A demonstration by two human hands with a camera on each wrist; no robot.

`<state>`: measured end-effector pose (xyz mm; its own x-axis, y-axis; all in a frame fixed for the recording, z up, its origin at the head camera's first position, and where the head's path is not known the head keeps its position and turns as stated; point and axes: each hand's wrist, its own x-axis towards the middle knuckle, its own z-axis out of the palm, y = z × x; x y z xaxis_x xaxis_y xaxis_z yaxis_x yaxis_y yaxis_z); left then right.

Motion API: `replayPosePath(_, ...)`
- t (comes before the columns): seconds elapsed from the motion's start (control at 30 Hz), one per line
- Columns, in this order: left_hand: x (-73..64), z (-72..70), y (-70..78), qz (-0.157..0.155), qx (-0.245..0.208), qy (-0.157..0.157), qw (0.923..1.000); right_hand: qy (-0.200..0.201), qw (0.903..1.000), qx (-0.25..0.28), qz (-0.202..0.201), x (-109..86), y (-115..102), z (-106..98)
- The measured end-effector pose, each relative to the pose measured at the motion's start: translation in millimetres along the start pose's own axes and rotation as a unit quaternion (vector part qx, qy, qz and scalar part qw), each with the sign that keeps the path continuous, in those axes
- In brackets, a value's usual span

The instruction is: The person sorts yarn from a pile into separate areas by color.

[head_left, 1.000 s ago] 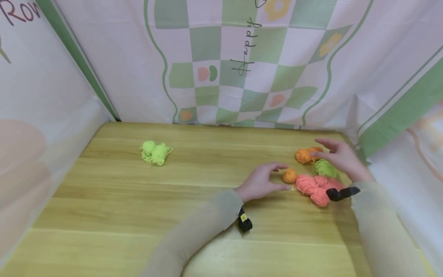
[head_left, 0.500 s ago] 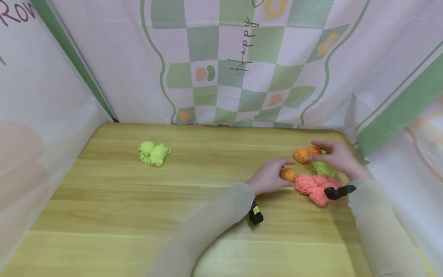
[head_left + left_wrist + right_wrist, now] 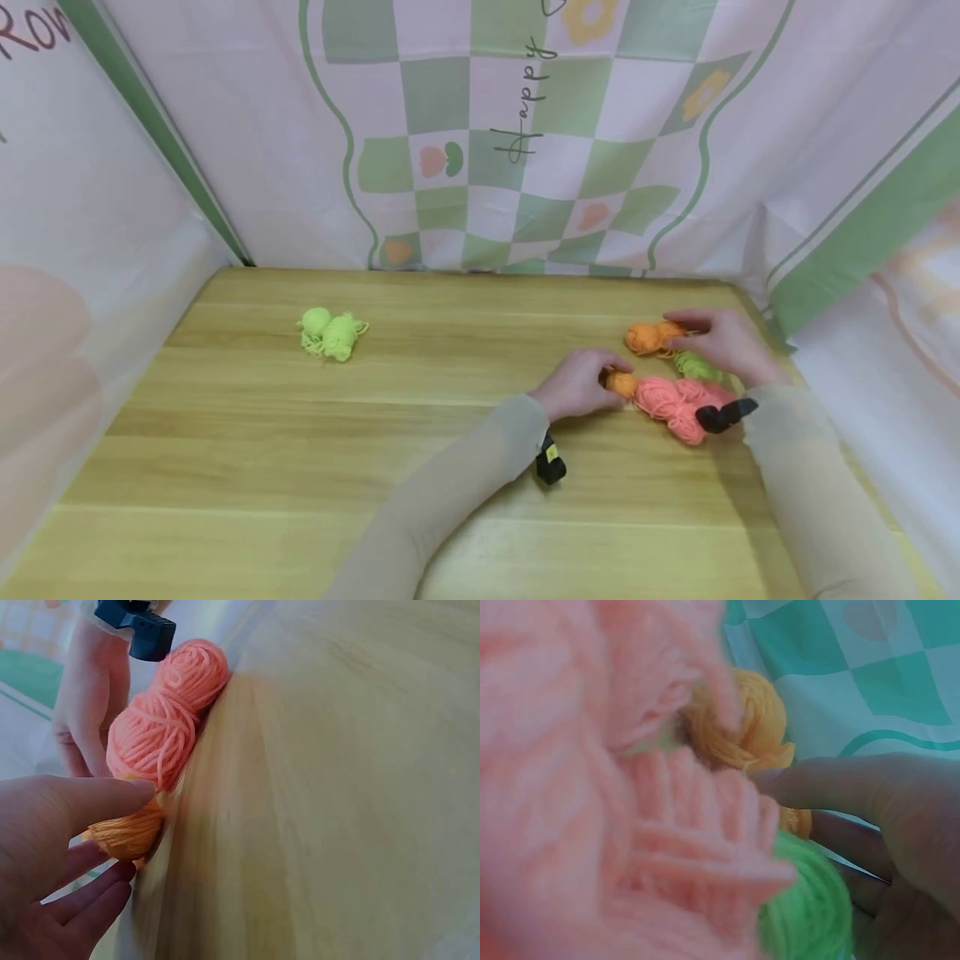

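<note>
My left hand point(image 3: 576, 385) pinches a small orange yarn ball point(image 3: 621, 384) between thumb and fingers; in the left wrist view the thumb lies over one side of the ball point(image 3: 129, 834), with the fingertips at the other. Farther back on the right, my right hand point(image 3: 729, 343) has thumb and fingers around the right end of an orange yarn bundle point(image 3: 643, 338). Between the hands lies coral-pink yarn point(image 3: 667, 402), bunched in several lobes beside the small orange ball. A green yarn ball point(image 3: 696, 365) sits under the right hand, partly hidden by it.
Two lime-yellow yarn balls point(image 3: 330, 333) with loose strands lie at the back left of the wooden table point(image 3: 300, 467). Printed cloth point(image 3: 495, 167) hangs behind the table and along both sides. Each wrist carries a small black camera point(image 3: 551, 462).
My left hand has moved right and its fingers have come around the small orange ball. My right hand and the orange bundle have shifted slightly left.
</note>
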<state>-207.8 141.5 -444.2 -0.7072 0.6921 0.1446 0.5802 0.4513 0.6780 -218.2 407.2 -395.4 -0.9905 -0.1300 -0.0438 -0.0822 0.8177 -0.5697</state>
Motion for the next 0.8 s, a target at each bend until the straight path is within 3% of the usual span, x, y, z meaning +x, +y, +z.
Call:
replayPosePath(0.37, -2.7, -1.2, -1.9, -0.004, -0.024, 0.012, 0.9996, 0.000, 0.9994, -0.033, 0.002, 4.7, 0.1, 5.8)
replayPosePath(0.8, -9.8, -33.6, -17.5, -0.036, -0.112, 0.065, 0.9909, -0.021, 0.9993, -0.023, 0.019, 5.0, -1.7, 5.2)
